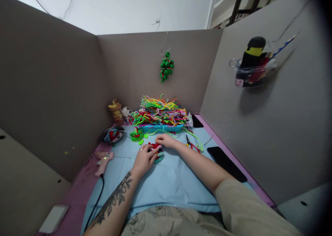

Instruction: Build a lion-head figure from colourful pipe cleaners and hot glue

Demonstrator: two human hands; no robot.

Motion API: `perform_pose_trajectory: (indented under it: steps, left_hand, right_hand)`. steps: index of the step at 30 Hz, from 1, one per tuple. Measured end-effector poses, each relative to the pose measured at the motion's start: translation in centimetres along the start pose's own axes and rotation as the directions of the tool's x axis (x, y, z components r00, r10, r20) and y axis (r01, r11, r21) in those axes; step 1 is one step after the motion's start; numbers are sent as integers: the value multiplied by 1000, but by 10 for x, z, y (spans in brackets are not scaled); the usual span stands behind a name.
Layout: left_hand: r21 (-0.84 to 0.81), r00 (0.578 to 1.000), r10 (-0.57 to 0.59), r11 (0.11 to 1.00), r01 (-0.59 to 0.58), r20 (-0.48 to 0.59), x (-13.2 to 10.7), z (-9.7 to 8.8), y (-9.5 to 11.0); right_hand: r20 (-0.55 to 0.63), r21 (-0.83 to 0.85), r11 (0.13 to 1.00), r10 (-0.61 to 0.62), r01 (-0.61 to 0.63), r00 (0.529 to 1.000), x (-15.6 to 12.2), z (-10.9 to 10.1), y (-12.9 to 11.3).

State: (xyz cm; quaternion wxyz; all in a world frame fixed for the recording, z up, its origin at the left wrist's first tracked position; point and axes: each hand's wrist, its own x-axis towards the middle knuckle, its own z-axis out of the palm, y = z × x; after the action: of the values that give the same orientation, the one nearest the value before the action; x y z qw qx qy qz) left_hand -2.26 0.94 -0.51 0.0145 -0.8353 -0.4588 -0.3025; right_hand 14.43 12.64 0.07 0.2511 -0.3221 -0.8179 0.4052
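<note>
On the blue cloth, a small red and teal pipe-cleaner figure lies under my fingers. My left hand is closed on it from the left, thumb and fingers covering much of it. Just above its red top, my right hand has its fingers curled together; whatever they pinch is hidden. A green pipe-cleaner face with round eyes rests beyond my left hand, with light green leaf-like pieces beside it. Red-handled pliers lie to the right of my right hand.
A blue tray piled with pipe cleaners stands at the back. Left are a metal bowl and a corded pink glue gun. A black phone lies right. Grey partitions enclose the table; a plastic cup hangs right.
</note>
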Motion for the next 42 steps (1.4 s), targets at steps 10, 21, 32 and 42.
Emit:
perform_pose_trajectory:
  steps: [10,21,32,42]
  left_hand:
    - [-68,1000,-19,998,17,-15,-1,0,0]
    - [-301,850,-412,898,320,-327,-3,-3,-26]
    - [-254,908,-391,903,347,-148,-5,10,-28]
    - [-265,929,-355,910,320,-100,-1,0,-19]
  right_hand:
    - [-26,83,987,137,-134,990,1,7,3]
    - [-178,180,975,164,-132,970,-2,-17,3]
    - [-275,28,983,183,-182,944,-21,6,2]
    - [-316,125,976,209,-177,926,-29,18,-2]
